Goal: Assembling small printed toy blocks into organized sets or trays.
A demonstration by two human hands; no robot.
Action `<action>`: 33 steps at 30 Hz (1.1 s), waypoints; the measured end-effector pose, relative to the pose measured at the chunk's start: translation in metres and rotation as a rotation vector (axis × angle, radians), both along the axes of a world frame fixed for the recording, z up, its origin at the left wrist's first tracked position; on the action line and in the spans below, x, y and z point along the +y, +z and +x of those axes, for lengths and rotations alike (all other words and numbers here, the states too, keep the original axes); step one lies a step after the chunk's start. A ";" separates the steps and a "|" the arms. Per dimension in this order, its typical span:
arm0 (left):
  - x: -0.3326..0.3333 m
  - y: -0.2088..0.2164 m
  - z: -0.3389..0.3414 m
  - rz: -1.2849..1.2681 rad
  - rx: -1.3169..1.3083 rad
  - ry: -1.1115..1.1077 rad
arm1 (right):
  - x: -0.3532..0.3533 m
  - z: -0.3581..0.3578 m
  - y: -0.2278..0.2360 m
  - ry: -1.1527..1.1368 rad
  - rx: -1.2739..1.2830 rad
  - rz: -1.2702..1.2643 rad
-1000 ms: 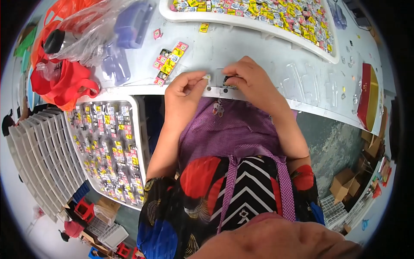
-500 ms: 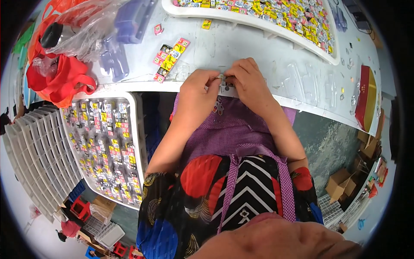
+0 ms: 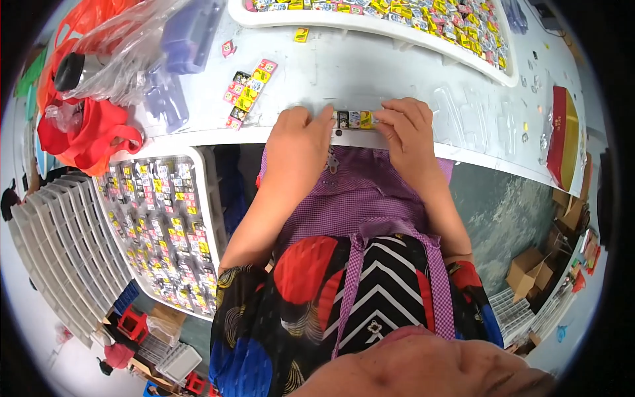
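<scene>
My left hand (image 3: pixel 296 142) has its fingers bent at the left end of a short row of small boxes (image 3: pixel 354 120), and my right hand (image 3: pixel 411 132) is half curled at the other end; I cannot tell whether either truly pinches it. Fingers at both ends probably hold the boxes in line. The row lies just inside the near edge of the table (image 3: pixel 357 73), in front of my body, where both hands reach comfortably. To its left a stepped strip of boxes (image 3: pixel 250 92) lies slanted, seemingly aside to leave me elbow room. Clear plastic shells (image 3: pixel 463 122) lie to the right, apart from my fingers. Beyond, a white tray (image 3: pixel 278 20) heaped with boxes stands within arm's reach, its raised rim presumably containing the pile.
</scene>
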State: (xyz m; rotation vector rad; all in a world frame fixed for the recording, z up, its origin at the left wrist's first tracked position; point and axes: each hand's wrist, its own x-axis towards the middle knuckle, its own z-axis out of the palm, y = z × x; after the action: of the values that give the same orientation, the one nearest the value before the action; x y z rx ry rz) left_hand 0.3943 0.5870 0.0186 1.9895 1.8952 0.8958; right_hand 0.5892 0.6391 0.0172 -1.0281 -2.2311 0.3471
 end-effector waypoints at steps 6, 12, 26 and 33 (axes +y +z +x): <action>-0.007 0.004 -0.002 0.030 0.379 -0.054 | 0.010 0.023 0.017 -0.157 0.106 0.065; -0.015 0.008 -0.003 -0.004 0.494 -0.056 | 0.018 0.050 0.042 -0.250 0.120 0.085; 0.043 0.055 -0.015 0.047 -0.023 -0.292 | 0.165 0.096 0.044 -0.181 -0.255 -0.027; 0.188 0.044 0.048 0.200 0.087 -0.418 | 0.180 0.069 0.026 -0.041 -0.010 -0.248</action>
State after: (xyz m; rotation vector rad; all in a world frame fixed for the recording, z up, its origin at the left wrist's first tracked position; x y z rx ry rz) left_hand 0.4423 0.7753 0.0627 2.4517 1.3860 0.9151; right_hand 0.6582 0.8186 0.0435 -1.2042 -2.2110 0.6136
